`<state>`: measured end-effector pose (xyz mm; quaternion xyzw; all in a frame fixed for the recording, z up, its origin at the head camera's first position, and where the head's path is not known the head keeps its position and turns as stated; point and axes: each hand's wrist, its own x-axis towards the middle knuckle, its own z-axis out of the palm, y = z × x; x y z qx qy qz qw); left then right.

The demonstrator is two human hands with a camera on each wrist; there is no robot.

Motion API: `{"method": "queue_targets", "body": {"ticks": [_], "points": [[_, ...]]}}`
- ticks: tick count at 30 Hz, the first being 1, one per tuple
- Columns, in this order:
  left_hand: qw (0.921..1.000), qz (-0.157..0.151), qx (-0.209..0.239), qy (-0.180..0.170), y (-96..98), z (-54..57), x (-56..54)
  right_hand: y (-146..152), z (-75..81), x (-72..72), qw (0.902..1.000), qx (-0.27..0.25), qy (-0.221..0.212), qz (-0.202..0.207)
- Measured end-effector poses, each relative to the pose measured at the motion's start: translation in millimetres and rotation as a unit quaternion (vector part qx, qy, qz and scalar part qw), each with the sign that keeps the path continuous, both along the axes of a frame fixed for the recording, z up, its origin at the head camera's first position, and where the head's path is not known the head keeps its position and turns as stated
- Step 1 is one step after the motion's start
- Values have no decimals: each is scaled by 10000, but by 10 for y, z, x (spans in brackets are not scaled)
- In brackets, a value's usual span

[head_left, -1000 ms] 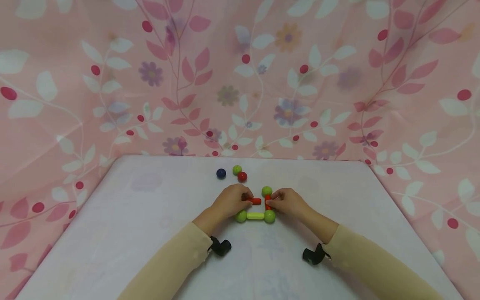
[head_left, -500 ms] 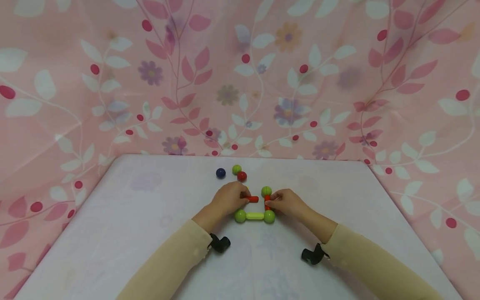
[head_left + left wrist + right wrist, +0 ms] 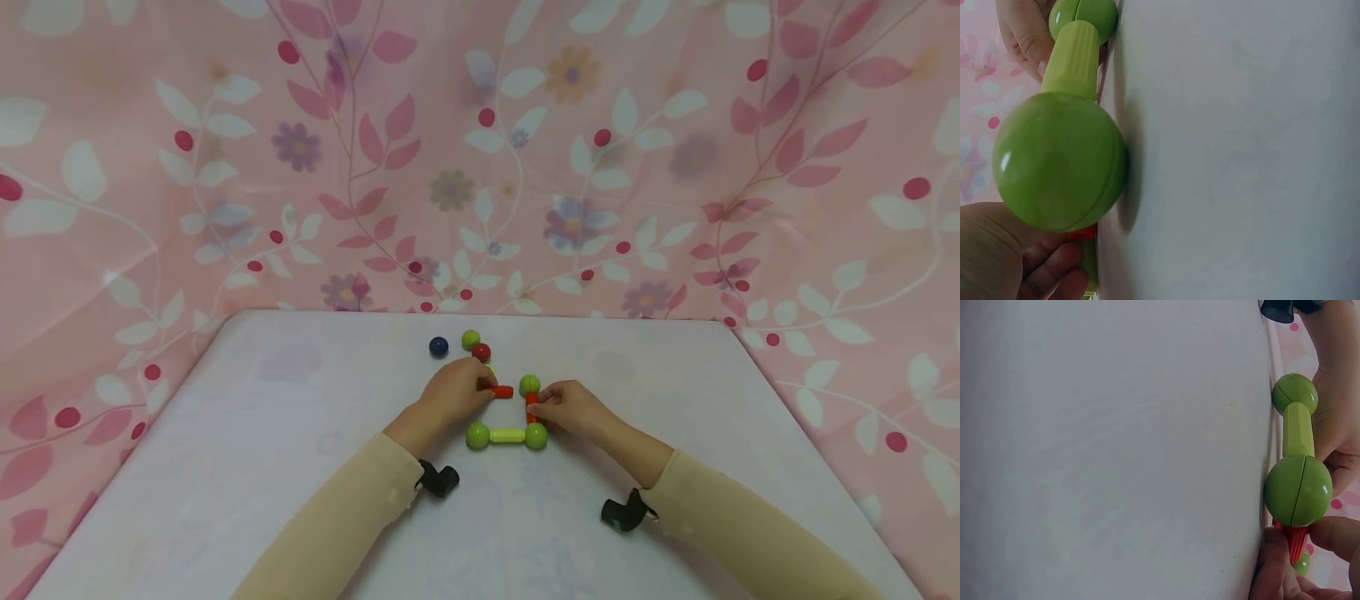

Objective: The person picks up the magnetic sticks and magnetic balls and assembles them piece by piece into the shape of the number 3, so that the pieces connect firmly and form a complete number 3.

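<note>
In the head view my left hand (image 3: 455, 393) pinches a short red rod (image 3: 502, 392) that points right. My right hand (image 3: 573, 407) pinches another red rod (image 3: 532, 408), which joins a far green ball (image 3: 529, 384) to a near green ball (image 3: 536, 436). From that near ball a yellow-green rod (image 3: 507, 436) runs left to a second near green ball (image 3: 477, 435), making an L-shaped frame on the table. A yellow-green piece (image 3: 1090, 269) shows by my left fingers in the left wrist view, mostly hidden by the hand.
Beyond my left hand lie a dark blue ball (image 3: 438, 347), a green ball (image 3: 471, 339) and a red ball (image 3: 481, 352). The white-covered table (image 3: 315, 417) ends at a pink floral curtain (image 3: 480, 167). Each wrist carries a black camera.
My left hand has moved slightly away from me and left with its red rod, and a yellow-green bit now shows behind it. My right hand keeps its hold on the frame.
</note>
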<state>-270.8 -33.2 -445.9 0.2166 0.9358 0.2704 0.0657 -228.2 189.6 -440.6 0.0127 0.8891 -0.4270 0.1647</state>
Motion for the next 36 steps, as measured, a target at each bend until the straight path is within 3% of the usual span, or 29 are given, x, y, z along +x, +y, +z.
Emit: {"method": "queue_targets", "body": {"ticks": [20, 32, 36], "points": [[9997, -112, -65, 195, -20, -9, -35, 3, 14, 33, 9998, -108, -93, 127], [9994, -181, 247, 168, -53, -16, -50, 4, 7, 55, 9997, -101, -193, 121], [9982, -194, 560, -32, -37, 19, -27, 21, 3, 57, 9997, -77, -210, 126]]}}
